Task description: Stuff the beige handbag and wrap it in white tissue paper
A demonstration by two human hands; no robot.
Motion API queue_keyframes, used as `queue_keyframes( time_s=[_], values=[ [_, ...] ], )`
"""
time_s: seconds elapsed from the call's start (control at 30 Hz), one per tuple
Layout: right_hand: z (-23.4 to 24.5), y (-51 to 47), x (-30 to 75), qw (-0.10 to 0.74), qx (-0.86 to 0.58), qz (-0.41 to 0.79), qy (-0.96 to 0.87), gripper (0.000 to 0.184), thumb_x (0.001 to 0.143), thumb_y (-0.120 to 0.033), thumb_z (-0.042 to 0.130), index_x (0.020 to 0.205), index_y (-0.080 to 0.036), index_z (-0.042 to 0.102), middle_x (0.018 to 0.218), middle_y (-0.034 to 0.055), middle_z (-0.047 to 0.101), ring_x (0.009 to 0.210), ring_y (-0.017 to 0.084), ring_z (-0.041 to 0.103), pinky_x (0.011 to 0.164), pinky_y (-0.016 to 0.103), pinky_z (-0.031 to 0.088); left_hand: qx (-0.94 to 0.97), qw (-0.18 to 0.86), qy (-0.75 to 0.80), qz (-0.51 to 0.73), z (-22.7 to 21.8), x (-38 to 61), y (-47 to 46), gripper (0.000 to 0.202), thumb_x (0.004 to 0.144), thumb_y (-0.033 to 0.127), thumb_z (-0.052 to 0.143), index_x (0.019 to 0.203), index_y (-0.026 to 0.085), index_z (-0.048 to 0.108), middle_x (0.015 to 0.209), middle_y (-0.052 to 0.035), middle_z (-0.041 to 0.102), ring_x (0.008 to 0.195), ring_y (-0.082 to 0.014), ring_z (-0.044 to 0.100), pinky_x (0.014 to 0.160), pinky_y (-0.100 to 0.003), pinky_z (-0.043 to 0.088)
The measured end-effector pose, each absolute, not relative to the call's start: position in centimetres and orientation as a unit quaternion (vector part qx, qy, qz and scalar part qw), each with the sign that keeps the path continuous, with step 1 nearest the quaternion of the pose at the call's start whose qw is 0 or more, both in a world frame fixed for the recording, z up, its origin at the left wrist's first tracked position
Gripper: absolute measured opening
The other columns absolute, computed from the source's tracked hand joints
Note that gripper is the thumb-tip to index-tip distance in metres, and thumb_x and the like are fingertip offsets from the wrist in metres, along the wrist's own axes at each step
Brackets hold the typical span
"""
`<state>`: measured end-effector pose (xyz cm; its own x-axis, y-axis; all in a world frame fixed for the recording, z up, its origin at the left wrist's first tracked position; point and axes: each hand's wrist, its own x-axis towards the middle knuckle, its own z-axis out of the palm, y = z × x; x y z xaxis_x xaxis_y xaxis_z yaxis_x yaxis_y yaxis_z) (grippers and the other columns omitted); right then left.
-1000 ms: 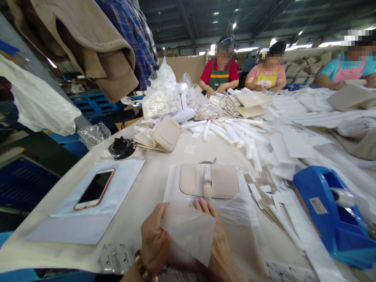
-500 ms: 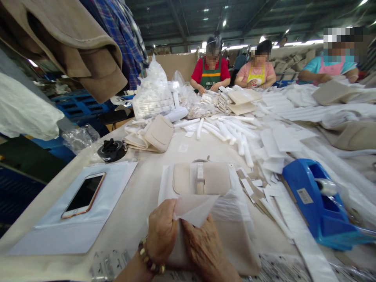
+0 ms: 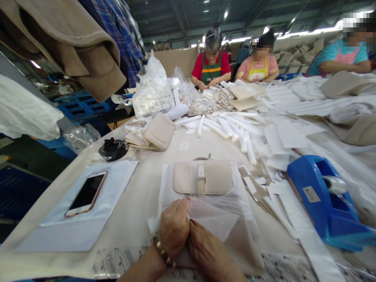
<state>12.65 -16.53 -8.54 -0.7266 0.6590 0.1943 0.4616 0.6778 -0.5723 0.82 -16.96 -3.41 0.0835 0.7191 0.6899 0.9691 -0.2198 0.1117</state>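
Note:
A beige bag [image 3: 217,176] lies flat on the table in front of me, its strapped flap pocket toward the far side. Thin white tissue paper [image 3: 214,217] is spread over its middle and sticks out at the sides. My left hand [image 3: 174,219], with a beaded bracelet [image 3: 162,250] at the wrist, is closed on the paper's near edge. Right beside it, my right hand [image 3: 207,246] rests low over the bag with fingers bent together; what they grip, if anything, is hidden.
At left a phone [image 3: 86,194] lies on white sheets [image 3: 67,239]. A blue tape dispenser [image 3: 326,203] stands at right near paper strips [image 3: 305,227]. White rolls [image 3: 226,127], a folded beige piece [image 3: 160,131] and a black roll [image 3: 112,149] lie farther back. Several co-workers sit across the table.
Both hands have shifted slightly right and come together. The tissue paper's loose corner has swung right and lies lower over the bag. The view has turned a little.

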Motion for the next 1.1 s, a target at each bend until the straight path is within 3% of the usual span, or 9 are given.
queue_keyframes(
  time_s=[0.2, 0.37, 0.43, 0.5, 0.6, 0.7, 0.77, 0.9, 1.1],
  values=[
    [-6.4, -15.8, 13.5, 0.245, -0.284, 0.377, -0.847, 0.034, 0.078, -0.013, 0.041, 0.101, -0.020, 0.064, 0.090, 0.0063, 0.066, 0.077, 0.017, 0.060, 0.075, 0.027, 0.048, -0.716, 0.177, -0.602, -0.307, -3.8, 0.4, -17.0, 0.032, 0.093, 0.015, 0.031, 0.072, 0.018, 0.054, 0.059, -0.0013, 0.058, 0.053, -0.0172, 0.060, 0.050, -0.028, 0.049],
    [-5.4, -15.4, 14.0, 0.328, -0.253, 0.399, -0.818, 0.027, 0.071, -0.010, 0.039, 0.068, -0.019, 0.064, 0.080, 0.0065, 0.062, 0.089, 0.020, 0.057, 0.080, 0.031, 0.047, -0.717, 0.198, -0.600, -0.295, -4.0, 0.5, -17.0, 0.028, 0.089, 0.009, 0.029, 0.077, 0.018, 0.052, 0.061, -0.0013, 0.059, 0.054, -0.0173, 0.060, 0.049, -0.028, 0.048],
    [-5.2, -15.3, 14.3, 0.377, -0.257, 0.384, -0.803, 0.027, 0.072, -0.009, 0.038, 0.063, -0.019, 0.061, 0.074, 0.0060, 0.061, 0.095, 0.020, 0.057, 0.083, 0.031, 0.046, -0.714, 0.210, -0.603, -0.287, -4.1, 0.7, -17.0, 0.028, 0.088, 0.007, 0.029, 0.072, 0.019, 0.048, 0.058, -0.0008, 0.057, 0.051, -0.0172, 0.059, 0.046, -0.028, 0.046],
    [-5.0, -15.6, 14.8, 0.397, -0.272, 0.393, -0.783, 0.028, 0.071, -0.008, 0.038, 0.069, -0.020, 0.064, 0.077, 0.0053, 0.063, 0.095, 0.019, 0.059, 0.082, 0.029, 0.048, -0.711, 0.223, -0.607, -0.277, -4.1, 0.9, -17.0, 0.030, 0.086, 0.005, 0.027, 0.068, 0.021, 0.045, 0.055, -0.0004, 0.055, 0.049, -0.0173, 0.057, 0.045, -0.028, 0.044],
    [-4.1, -16.6, 15.9, 0.385, -0.343, 0.452, -0.728, 0.030, 0.071, -0.013, 0.047, 0.093, -0.022, 0.065, 0.093, 0.0048, 0.068, 0.094, 0.018, 0.062, 0.084, 0.029, 0.050, -0.711, 0.241, -0.607, -0.261, -4.0, 1.3, -17.0, 0.031, 0.087, 0.005, 0.025, 0.067, 0.021, 0.043, 0.055, -0.0004, 0.053, 0.049, -0.0171, 0.055, 0.045, -0.028, 0.042],
    [-2.3, -17.1, 17.2, 0.364, -0.417, 0.596, -0.582, 0.043, 0.064, -0.030, 0.067, 0.105, -0.020, 0.059, 0.109, 0.0087, 0.066, 0.103, 0.023, 0.061, 0.087, 0.033, 0.051, -0.710, 0.258, -0.607, -0.247, -4.0, 1.6, -17.0, 0.033, 0.089, 0.006, 0.023, 0.068, 0.021, 0.043, 0.055, -0.0004, 0.053, 0.048, -0.0169, 0.054, 0.046, -0.028, 0.041],
    [-0.9, -16.6, 17.7, 0.349, -0.452, 0.659, -0.490, 0.052, 0.058, -0.044, 0.073, 0.100, -0.017, 0.058, 0.105, 0.0114, 0.067, 0.097, 0.025, 0.064, 0.076, 0.032, 0.055, -0.709, 0.269, -0.606, -0.242, -4.0, 1.7, -17.0, 0.034, 0.091, 0.007, 0.022, 0.068, 0.021, 0.043, 0.055, -0.0006, 0.052, 0.048, -0.0170, 0.052, 0.046, -0.028, 0.039],
    [0.7, -14.2, 17.8, 0.282, -0.559, 0.609, -0.488, 0.050, 0.062, -0.064, 0.065, 0.075, -0.017, 0.053, 0.069, 0.0081, 0.068, 0.060, 0.019, 0.064, 0.053, 0.028, 0.051, -0.717, 0.279, -0.596, -0.230, -4.4, 1.8, -17.0, 0.035, 0.093, 0.009, 0.021, 0.068, 0.020, 0.043, 0.055, -0.0002, 0.050, 0.047, -0.0166, 0.050, 0.046, -0.028, 0.037],
    [-0.2, -12.6, 18.1, 0.291, -0.567, 0.468, -0.612, 0.039, 0.070, -0.058, 0.055, 0.060, -0.022, 0.046, 0.051, -0.0015, 0.055, 0.047, 0.014, 0.052, 0.045, 0.024, 0.038, -0.729, 0.268, -0.594, -0.211, -4.7, 1.9, -17.2, 0.033, 0.091, 0.008, 0.021, 0.069, 0.020, 0.042, 0.056, -0.0002, 0.049, 0.049, -0.0163, 0.049, 0.048, -0.027, 0.037]
  ],
)
